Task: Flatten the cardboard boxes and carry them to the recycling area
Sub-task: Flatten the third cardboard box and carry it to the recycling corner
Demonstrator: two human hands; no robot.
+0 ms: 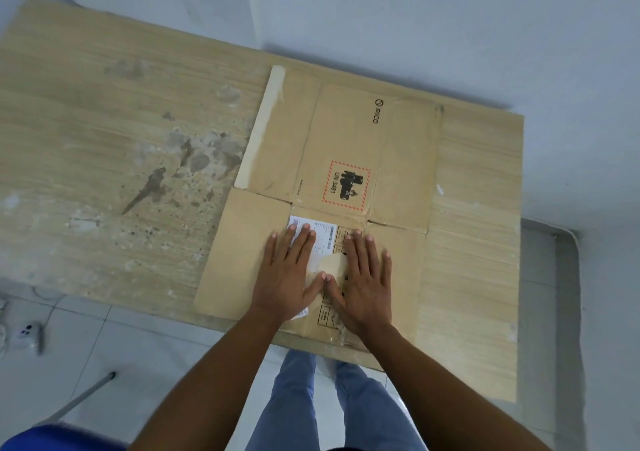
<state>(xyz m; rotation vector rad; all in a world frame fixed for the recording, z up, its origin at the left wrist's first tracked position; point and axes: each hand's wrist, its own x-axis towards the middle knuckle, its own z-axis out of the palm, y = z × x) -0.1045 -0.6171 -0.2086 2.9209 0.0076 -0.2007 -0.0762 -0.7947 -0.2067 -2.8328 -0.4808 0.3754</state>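
Observation:
A brown cardboard box (349, 145) lies flattened on the wooden table (104, 159), toward its right half. It bears a red-framed battery mark and a white shipping label (320, 234) near the front. My left hand (289, 274) presses flat on the label with straight fingers. My right hand (363, 277) presses flat beside it on the box's near panel. The two thumbs almost meet over a piece of pale tape.
The table's left half is stained and worn. A white wall stands close behind the table. Below, a tiled floor shows, with a power strip (26, 331) at the left, a metal leg (83, 398) and something blue (52, 438) at the bottom left.

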